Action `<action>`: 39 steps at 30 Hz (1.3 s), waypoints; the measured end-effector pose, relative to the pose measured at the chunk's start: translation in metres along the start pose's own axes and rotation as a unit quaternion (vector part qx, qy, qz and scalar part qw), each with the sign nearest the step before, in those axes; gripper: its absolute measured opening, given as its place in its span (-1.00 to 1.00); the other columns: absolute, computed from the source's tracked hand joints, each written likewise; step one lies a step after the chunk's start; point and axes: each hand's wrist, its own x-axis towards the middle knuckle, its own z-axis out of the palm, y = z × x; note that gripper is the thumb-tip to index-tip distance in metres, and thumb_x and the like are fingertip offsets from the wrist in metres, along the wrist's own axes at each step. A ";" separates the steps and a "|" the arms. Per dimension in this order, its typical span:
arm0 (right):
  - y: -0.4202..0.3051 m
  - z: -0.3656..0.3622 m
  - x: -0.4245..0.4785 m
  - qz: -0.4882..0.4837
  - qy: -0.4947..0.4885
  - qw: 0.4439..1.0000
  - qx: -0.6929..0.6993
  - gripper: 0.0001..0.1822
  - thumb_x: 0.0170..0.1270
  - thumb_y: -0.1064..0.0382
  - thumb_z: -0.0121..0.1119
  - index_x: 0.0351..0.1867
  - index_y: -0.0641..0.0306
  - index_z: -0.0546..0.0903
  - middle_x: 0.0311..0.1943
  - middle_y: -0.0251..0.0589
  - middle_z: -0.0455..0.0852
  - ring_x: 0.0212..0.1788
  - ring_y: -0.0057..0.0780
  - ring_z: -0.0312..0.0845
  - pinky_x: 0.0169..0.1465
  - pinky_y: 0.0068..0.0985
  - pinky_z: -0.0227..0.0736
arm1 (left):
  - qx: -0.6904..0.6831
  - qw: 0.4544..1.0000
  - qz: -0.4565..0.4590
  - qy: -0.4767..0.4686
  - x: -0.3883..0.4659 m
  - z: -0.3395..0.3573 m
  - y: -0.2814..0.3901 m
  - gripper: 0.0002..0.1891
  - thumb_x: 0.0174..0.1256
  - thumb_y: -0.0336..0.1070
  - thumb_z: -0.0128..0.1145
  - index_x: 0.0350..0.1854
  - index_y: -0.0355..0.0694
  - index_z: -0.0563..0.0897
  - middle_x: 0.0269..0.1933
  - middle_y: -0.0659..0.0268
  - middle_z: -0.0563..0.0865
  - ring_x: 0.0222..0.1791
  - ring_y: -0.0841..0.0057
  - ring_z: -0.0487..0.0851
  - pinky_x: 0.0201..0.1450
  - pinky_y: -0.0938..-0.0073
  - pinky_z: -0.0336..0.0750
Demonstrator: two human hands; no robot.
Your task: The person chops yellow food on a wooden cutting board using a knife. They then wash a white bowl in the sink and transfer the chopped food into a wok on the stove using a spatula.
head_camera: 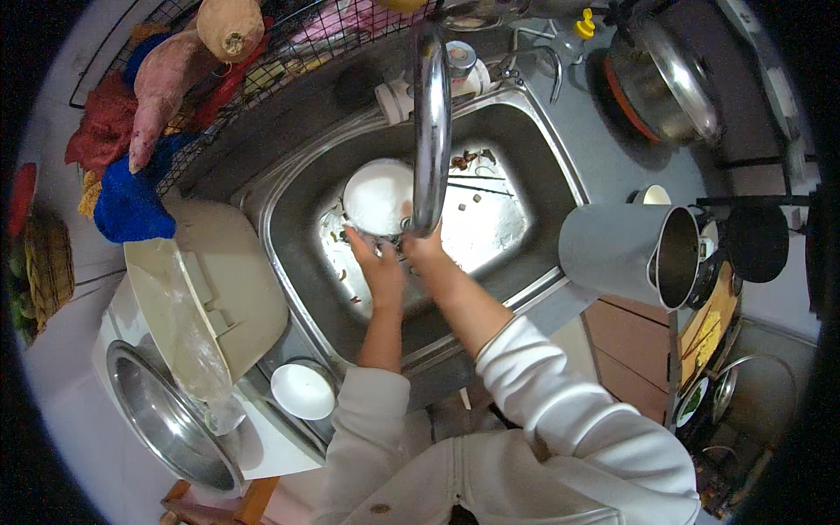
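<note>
A white bowl (377, 197) is tipped in the stainless steel sink (558, 157), its round white side towards me. My left hand (379, 266) holds the bowl's near edge, fingers spread along it. At the edge's right end is my right hand (423, 249), also gripping the bowl; the curved chrome faucet (431, 131) hides part of this hand. Dark chopsticks (482, 180) lie on the sink floor right of the bowl. Food scraps (464, 159) are scattered around them and along the left side.
A small white bowl (303, 390) stands left of the sink, near a beige plastic container (249, 282) and a steel basin (177, 420). On the right are a grey cylindrical pot (617, 252) and a lidded pot (656, 92). A wire basket (289, 62) hangs over the back left.
</note>
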 end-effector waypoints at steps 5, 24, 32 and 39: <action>-0.016 -0.051 0.019 0.004 -0.149 0.940 -0.307 -0.54 0.11 0.48 -0.02 0.12 0.26 0.41 -0.02 -0.06 0.55 0.01 -0.37 0.47 0.10 -0.53 0.30 | 0.576 0.773 0.201 -0.173 -0.011 -0.010 0.006 -0.44 -0.06 -0.56 0.00 0.13 -0.13 0.46 0.40 0.21 0.02 0.40 0.18 -0.06 0.38 0.33 -0.13; 0.008 -0.002 0.064 -0.093 -0.128 0.948 -0.277 -0.72 0.16 0.29 0.07 -0.15 0.43 0.56 -0.13 -0.05 0.59 -0.12 -0.36 0.51 0.02 -0.49 0.37 | -0.503 0.832 -0.205 -0.113 0.057 0.050 -0.026 -0.54 0.36 0.02 -0.16 0.10 -0.26 0.39 0.06 0.16 0.52 0.01 0.29 0.50 0.11 0.22 0.36; -0.016 -0.030 -0.027 -0.122 -0.360 0.834 -0.400 -0.86 0.11 0.35 0.14 -0.30 0.29 0.63 -0.19 -0.11 0.62 -0.28 -0.29 0.59 -0.23 -0.49 0.48 | -0.492 0.769 -0.404 -0.049 0.056 -0.018 -0.078 -0.56 0.37 0.04 -0.22 0.03 -0.24 0.42 0.04 0.20 0.52 0.05 0.28 0.47 0.00 0.08 0.42; -0.143 -0.027 -0.015 -0.327 -0.098 0.791 -0.507 -0.90 0.09 0.36 0.16 -0.44 0.37 0.61 -0.41 -0.04 0.62 -0.38 -0.27 0.57 -0.27 -0.46 0.44 | -0.411 0.809 -0.393 -0.149 0.017 0.030 -0.042 -0.50 0.32 0.10 -0.16 0.23 -0.01 0.24 0.21 0.17 0.36 0.16 0.10 0.36 0.05 -0.30 0.26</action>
